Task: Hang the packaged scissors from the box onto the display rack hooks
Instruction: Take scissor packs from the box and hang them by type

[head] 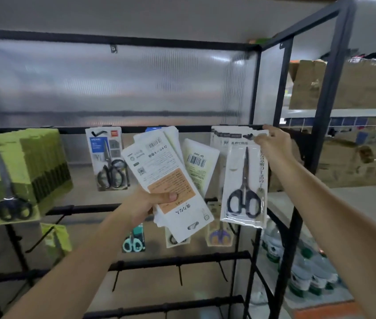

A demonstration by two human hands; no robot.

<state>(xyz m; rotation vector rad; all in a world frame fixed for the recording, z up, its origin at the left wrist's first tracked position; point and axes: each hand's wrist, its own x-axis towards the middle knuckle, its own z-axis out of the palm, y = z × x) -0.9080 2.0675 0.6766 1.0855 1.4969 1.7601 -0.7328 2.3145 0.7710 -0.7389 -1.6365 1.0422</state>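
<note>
The right hand (272,140) pinches the top of a clear-fronted scissors pack (244,185) at the rack's upper black crossbar (196,129). The left hand (146,203) grips a fanned stack of packs (164,180) below that bar. The cards look light, stiff and slick, best held by the hang-hole edge. Empty hooks (179,273) wait lower down.

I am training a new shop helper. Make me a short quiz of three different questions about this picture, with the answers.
1. True or false: the left hand is empty.
2. Which hand touches the top of the packaged scissors at the upper rail: A) left, B) right?
3. Fill in: the handles of those scissors are ____ in colour.

Key
1. False: it holds a stack of packages, backs facing the camera.
2. B: the right hand grips the package's top edge.
3. Black.
</note>
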